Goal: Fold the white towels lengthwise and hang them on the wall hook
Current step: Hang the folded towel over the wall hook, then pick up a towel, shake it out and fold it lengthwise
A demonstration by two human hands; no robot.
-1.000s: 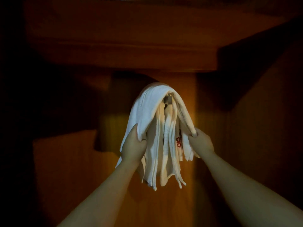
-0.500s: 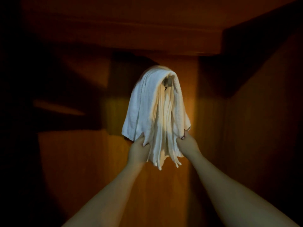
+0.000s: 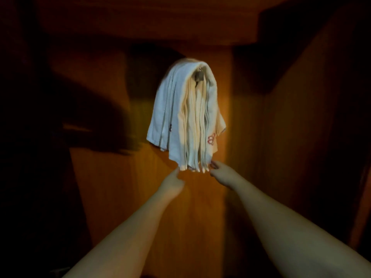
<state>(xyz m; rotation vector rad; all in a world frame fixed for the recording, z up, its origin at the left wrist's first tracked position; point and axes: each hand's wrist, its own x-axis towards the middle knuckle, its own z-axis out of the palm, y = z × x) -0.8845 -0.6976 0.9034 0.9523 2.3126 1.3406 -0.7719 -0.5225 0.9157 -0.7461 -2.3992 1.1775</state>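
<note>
Below, left hand (image 3: 173,182) and right hand (image 3: 220,173) at the towels' (image 3: 186,115) hem

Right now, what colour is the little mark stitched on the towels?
Red, on the white towels near their lower right; the head view shows it.

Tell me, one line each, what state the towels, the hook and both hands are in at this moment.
white towels: folded, draped over the hook, ends hanging down.
wall hook: loaded, mostly covered by the towels.
left hand: below the towel ends, grip unclear.
right hand: at the towel ends, grip unclear.
</note>
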